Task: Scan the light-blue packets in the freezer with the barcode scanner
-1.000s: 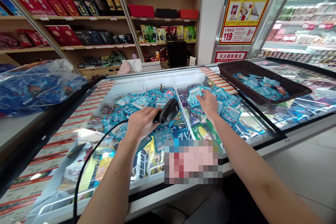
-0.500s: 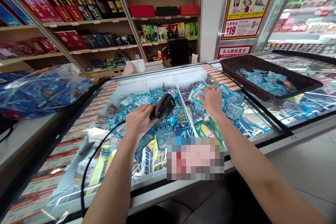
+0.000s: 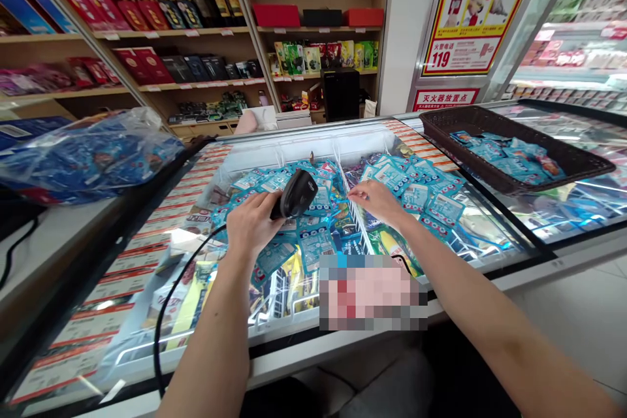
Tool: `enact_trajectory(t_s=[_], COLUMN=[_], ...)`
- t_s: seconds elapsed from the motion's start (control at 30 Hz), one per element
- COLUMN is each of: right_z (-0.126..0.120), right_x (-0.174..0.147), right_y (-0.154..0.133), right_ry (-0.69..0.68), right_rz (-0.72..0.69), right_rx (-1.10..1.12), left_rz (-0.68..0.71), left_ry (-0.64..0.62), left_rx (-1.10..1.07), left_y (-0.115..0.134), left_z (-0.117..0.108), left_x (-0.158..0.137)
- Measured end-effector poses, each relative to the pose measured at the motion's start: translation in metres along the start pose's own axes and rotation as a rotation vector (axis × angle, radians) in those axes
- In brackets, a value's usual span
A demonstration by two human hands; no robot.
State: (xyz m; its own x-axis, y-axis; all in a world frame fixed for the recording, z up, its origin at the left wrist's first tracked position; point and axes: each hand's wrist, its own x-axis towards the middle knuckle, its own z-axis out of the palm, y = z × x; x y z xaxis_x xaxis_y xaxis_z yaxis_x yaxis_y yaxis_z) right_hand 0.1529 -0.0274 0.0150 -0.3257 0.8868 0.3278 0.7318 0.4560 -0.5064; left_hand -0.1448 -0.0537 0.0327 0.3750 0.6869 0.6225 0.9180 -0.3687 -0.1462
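Observation:
My left hand [image 3: 252, 225] is wrapped round the handle of a black corded barcode scanner [image 3: 300, 194], its head tilted over the left pile of blue packets [image 3: 316, 249]. My right hand [image 3: 377, 201] is above the white wire divider [image 3: 356, 219], fingers drawn together with nothing visible in them. Just right of it lies another spread of blue packets [image 3: 415, 196], printed with small text. Both piles lie above the glass-topped chest freezer's [image 3: 274, 356] other packaged goods.
A brown basket [image 3: 514, 183] with several blue packets stands on the freezer to the right. At the left lies a clear plastic bag [image 3: 98, 150] of blue packets. A blurred-out patch [image 3: 372, 294] covers part of the front edge. Behind are stocked shelves [image 3: 191, 85].
My right hand has left the right pile, moving left and toward me to the divider, and its fingers have come together. The scanner has shifted slightly left. The view has turned a little left.

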Motion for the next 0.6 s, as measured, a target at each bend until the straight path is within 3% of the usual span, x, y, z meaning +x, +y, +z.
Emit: enact_trajectory(t_s=[0.07, 0.17, 0.43, 0.6], right_z=[0.009, 0.018, 0.023, 0.029], right_x=[-0.001, -0.004, -0.005, -0.006], right_y=[-0.008, -0.014, -0.024, -0.030], right_ry=[-0.150, -0.249, -0.330, -0.305], right_rz=[-0.084, -0.222, -0.308, -0.341], right_rx=[0.117, 0.157, 0.132, 0.126], left_rz=[0.004, -0.003, -0.003, 0.007], left_ry=[0.007, 0.026, 0.002, -0.028], left_rx=[0.013, 0.031, 0.016, 0.042], left_y=[-0.002, -0.003, -0.002, 0.000], left_z=[0.000, 0.001, 0.001, 0.001], left_x=[0.000, -0.002, -0.003, -0.003])
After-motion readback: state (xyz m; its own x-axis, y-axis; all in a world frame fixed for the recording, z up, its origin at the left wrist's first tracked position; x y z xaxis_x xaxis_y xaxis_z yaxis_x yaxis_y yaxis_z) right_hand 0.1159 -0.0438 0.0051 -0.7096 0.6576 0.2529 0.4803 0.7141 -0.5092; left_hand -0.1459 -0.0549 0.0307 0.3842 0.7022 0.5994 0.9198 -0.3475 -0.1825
